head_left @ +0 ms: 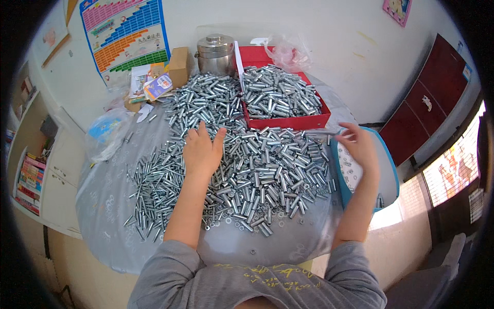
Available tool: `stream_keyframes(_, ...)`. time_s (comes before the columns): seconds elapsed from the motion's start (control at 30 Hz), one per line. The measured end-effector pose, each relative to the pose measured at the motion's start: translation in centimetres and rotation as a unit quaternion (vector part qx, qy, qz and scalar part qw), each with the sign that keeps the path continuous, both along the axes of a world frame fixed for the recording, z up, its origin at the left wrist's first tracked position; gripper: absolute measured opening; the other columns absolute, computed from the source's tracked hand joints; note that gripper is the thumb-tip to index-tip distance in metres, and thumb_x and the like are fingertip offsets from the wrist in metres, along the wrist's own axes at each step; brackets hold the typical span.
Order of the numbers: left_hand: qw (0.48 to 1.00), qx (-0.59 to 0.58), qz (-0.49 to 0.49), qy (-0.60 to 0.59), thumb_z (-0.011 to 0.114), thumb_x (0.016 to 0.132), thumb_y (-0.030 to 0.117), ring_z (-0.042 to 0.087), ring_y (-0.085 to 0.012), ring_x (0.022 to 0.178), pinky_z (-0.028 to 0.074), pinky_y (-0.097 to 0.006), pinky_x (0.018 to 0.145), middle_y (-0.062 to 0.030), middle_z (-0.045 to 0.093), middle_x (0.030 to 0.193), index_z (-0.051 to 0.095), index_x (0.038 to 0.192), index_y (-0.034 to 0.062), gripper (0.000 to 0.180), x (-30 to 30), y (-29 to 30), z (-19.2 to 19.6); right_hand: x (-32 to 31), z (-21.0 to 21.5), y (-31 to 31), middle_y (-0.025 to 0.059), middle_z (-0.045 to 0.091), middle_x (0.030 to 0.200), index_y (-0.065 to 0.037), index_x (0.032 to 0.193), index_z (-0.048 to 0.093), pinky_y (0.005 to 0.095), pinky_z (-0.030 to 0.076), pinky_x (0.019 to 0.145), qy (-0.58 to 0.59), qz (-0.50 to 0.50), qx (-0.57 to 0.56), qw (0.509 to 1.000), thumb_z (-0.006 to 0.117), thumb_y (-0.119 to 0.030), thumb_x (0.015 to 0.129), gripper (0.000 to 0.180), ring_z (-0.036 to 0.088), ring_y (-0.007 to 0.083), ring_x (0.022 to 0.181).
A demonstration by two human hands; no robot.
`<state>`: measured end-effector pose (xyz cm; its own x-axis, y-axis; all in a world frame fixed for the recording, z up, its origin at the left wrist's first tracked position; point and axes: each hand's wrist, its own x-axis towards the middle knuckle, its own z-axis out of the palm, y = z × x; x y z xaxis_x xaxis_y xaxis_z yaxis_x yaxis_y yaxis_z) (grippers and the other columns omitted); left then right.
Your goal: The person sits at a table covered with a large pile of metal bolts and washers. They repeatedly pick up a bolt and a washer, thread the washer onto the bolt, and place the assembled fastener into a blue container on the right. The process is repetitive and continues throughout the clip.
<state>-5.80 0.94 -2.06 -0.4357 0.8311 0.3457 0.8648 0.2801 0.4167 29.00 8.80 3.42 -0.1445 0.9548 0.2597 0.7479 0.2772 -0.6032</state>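
Observation:
A big heap of small silver metal sleeves (257,170) covers the grey table (103,206). My left hand (202,149) lies palm down on the heap, fingers spread among the sleeves. At the table's right edge my right hand (357,144) is raised above a blue tray (391,170) that holds small washers. Its fingertips pinch what looks like one long silver sleeve (321,133), held level. Behind it stands a red box (288,122) filled with more sleeves.
A steel lidded pot (215,54) and a cardboard box (179,66) stand at the back by the wall. Papers (149,82) and a plastic bag (105,131) lie at the left. Loose washers (231,221) dot the near table edge. A dark red cabinet (427,103) stands to the right.

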Motion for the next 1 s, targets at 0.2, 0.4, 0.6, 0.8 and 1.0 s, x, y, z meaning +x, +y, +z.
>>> stream_keyframes(0.2,0.994,0.041,-0.088,-0.058,0.039,0.089,0.049,0.056,-0.0347,0.089,0.045,-0.043,0.077,-0.0184,0.057,0.096,0.055,0.112,0.0014,0.055,1.0,0.3,-0.1,12.1,-2.8,0.8,0.0135,0.065,0.078,-0.002,0.083,0.067,0.0333,0.05,0.062,-0.354,-0.078,-0.232,0.903,0.076,-0.027,0.063,0.033,0.063,0.0237,0.072)
stream_keyframes(0.4,0.986,0.05,-0.129,-0.092,0.041,0.089,0.045,0.058,-0.0313,0.082,0.044,-0.04,0.072,-0.0147,0.059,0.087,0.06,0.105,0.0037,0.049,1.8,-0.2,0.3,13.0,-5.7,-1.4,0.0154,0.065,0.073,0.006,0.071,0.064,0.0339,0.052,0.051,-0.378,-0.123,-0.379,0.836,0.073,-0.032,0.069,0.039,0.063,0.024,0.057)
stream_keyframes(0.6,0.98,0.06,-0.142,-0.123,0.042,0.089,0.045,0.058,-0.0299,0.082,0.045,-0.038,0.073,-0.0132,0.06,0.087,0.06,0.105,0.0037,0.047,2.1,-0.4,0.6,13.9,-7.0,-0.9,0.0143,0.063,0.062,0.006,0.074,0.063,0.0307,0.052,0.05,-0.294,-0.073,-0.415,0.858,0.06,-0.019,0.082,0.027,0.062,0.0227,0.05)
stream_keyframes(0.8,0.965,0.077,-0.193,-0.157,0.042,0.09,0.042,0.059,-0.0309,0.088,0.045,-0.038,0.075,-0.0131,0.062,0.093,0.061,0.102,0.0046,0.043,3.0,-0.9,1.1,7.3,-2.8,-1.8,0.0106,0.061,0.084,0.001,0.097,0.05,0.0258,0.05,0.053,0.051,0.019,-0.174,0.983,0.051,-0.011,0.088,0.015,0.064,0.0171,0.068)
stream_keyframes(1.0,0.911,0.159,-0.33,-0.19,0.017,0.087,0.063,0.057,-0.0285,0.088,0.044,-0.035,0.078,-0.0126,0.057,0.097,0.044,0.124,0.0057,0.073,3.3,-1.4,0.4,-9.5,-3.2,-4.0,0.0134,0.061,0.101,-0.004,0.106,0.047,0.0271,0.053,0.068,0.485,0.229,-0.092,0.839,0.05,-0.015,0.091,0.018,0.063,0.0175,0.083)
